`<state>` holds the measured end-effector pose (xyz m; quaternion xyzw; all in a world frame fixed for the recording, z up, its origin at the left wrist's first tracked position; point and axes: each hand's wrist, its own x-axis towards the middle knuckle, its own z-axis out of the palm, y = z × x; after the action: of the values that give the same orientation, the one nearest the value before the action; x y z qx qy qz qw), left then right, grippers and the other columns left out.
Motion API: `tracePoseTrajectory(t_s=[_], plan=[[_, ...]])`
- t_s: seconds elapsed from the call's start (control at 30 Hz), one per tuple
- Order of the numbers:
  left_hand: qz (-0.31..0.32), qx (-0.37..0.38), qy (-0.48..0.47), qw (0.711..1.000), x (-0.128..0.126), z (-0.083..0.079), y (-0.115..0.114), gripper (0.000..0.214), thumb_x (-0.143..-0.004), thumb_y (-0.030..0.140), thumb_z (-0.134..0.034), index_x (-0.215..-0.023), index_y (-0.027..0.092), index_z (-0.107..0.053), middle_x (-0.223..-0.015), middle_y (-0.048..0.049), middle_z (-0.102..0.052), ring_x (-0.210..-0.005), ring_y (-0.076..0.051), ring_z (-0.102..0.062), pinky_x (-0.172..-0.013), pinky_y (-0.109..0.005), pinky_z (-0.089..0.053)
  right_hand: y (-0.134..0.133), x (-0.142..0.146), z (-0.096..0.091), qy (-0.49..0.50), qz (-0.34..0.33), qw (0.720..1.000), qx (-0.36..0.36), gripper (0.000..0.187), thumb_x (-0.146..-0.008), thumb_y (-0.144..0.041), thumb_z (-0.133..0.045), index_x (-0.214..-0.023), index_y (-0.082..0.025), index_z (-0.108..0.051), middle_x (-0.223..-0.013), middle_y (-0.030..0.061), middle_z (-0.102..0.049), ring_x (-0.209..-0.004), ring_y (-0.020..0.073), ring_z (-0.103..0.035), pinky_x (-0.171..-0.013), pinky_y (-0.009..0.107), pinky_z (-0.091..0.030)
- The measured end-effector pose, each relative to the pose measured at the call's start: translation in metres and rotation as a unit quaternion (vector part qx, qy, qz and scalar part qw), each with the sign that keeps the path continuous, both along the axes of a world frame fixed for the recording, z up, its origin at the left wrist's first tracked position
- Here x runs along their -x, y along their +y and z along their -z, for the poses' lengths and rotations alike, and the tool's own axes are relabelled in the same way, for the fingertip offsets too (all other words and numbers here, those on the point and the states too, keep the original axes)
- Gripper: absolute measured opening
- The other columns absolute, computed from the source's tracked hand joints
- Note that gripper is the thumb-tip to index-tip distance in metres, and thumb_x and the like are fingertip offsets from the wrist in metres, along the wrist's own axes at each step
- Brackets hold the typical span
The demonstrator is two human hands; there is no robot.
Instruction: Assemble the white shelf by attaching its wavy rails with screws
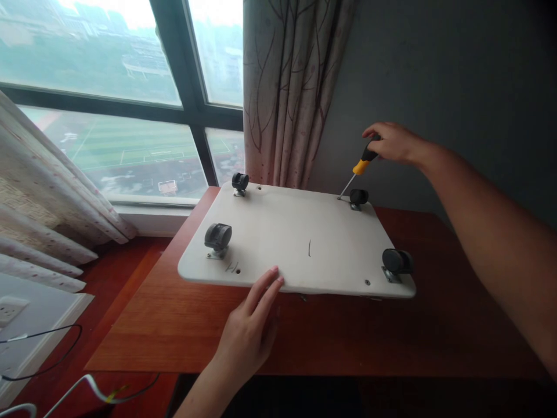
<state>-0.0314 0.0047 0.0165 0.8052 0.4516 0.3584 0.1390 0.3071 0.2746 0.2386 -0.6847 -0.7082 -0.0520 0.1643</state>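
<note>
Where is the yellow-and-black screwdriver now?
In the head view, the screwdriver is right of centre, in the right hand, its tip near the far edge of the white rectangular board, left of a black caster.

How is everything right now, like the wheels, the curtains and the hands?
Four wheels: pointing up
White board: wheeled side up
Screwdriver: slanted, tip down on the white board
Right hand: gripping the screwdriver
Left hand: touching the white board's near edge
Curtains: drawn apart

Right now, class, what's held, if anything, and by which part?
The right hand holds a screwdriver by its handle; the left hand touches the board's near edge, hold unclear.
</note>
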Motion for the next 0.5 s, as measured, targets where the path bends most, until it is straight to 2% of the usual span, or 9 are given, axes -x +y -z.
tracePoseTrajectory(t_s=[0.1, 0.27, 0.33, 0.4, 0.5], plan=[[-0.003, -0.001, 0.000, 1.000, -0.001, 0.000, 0.000, 0.066, -0.096, 0.007, -0.045, -0.157, 0.029, -0.033, -0.162, -0.0104, -0.040, -0.139, -0.024, -0.053, -0.105, -0.032, -0.055, 0.000, 0.001, 0.002, 0.009, -0.014, 1.000, -0.010, 0.037, -0.088, -0.026, -0.060, -0.124, -0.022, -0.065, -0.126, 0.0119, -0.066, -0.102, 0.0218, -0.061, -0.088, 0.032, -0.047], [0.000, -0.010, 0.002, 1.000, -0.001, -0.001, 0.000, 0.066, -0.096, 0.007, -0.045, -0.157, 0.028, -0.033, -0.162, -0.0103, -0.040, -0.139, -0.023, -0.054, -0.107, -0.032, -0.054, -0.008, 0.013, 0.005, -0.041, 0.056, 0.996, -0.057, 0.038, -0.089, -0.052, -0.061, -0.111, -0.021, -0.067, -0.112, 0.0169, -0.070, -0.104, 0.0333, -0.061, -0.089, 0.045, -0.046], [0.000, -0.012, 0.003, 1.000, 0.000, -0.001, 0.001, 0.066, -0.096, 0.006, -0.045, -0.157, 0.028, -0.033, -0.162, -0.0099, -0.040, -0.139, -0.023, -0.054, -0.105, -0.031, -0.054, -0.007, 0.015, 0.005, -0.029, 0.039, 0.998, -0.049, 0.034, -0.092, -0.046, -0.058, -0.114, -0.021, -0.065, -0.116, 0.0174, -0.069, -0.106, 0.0329, -0.061, -0.091, 0.045, -0.046], [0.000, -0.012, 0.003, 1.000, 0.000, -0.001, 0.001, 0.066, -0.096, 0.006, -0.045, -0.157, 0.028, -0.033, -0.162, -0.0098, -0.040, -0.138, -0.022, -0.054, -0.104, -0.029, -0.055, -0.004, 0.014, 0.005, -0.002, -0.003, 1.000, -0.029, 0.031, -0.090, -0.032, -0.058, -0.119, -0.020, -0.064, -0.127, 0.0158, -0.066, -0.108, 0.0282, -0.061, -0.091, 0.040, -0.048], [0.000, -0.009, 0.004, 1.000, 0.000, -0.001, 0.000, 0.066, -0.096, 0.006, -0.045, -0.157, 0.028, -0.033, -0.162, -0.0100, -0.040, -0.139, -0.022, -0.054, -0.105, -0.030, -0.054, -0.004, 0.012, 0.004, 0.019, -0.032, 0.999, -0.010, 0.035, -0.089, -0.026, -0.058, -0.123, -0.021, -0.062, -0.129, 0.0127, -0.065, -0.100, 0.0227, -0.063, -0.083, 0.033, -0.050]])
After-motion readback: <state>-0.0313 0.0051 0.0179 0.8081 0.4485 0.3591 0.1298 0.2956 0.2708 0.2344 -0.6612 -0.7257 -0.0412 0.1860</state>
